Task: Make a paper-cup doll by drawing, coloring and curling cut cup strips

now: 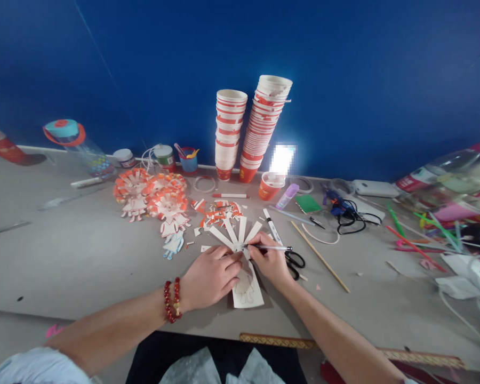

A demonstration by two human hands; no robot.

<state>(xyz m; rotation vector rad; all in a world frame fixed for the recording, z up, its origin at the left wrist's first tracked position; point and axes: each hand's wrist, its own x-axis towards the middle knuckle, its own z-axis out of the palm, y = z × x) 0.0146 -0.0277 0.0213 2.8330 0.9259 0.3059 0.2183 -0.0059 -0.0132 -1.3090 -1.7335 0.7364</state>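
A white paper cutout [248, 298] with strips fanning from its top lies on the table before me, a faint pencil-like figure drawn on its lower part. Across its left side rests my left hand [214, 274], fingers laid over the paper and its thumb out of sight. My right hand [270, 261] grips a pen [278, 248], the tip at the base of the strips. Black-handled scissors [295, 262] lie beside that hand, partly covered. Above the strips are orange and white paper scraps [224, 212]. Finished-looking paper dolls [170, 213] with orange frilled heads lie to the left.
Two tall paper cup stacks [231, 133] stand at the blue wall, near a cup [270, 186] with a glowing screen. A glue stick [287, 196], marker [272, 226] and wooden stick [320, 257] lie right. A glue gun [338, 202], cables and bottles are farther right; a water bottle [80, 149] stands left.
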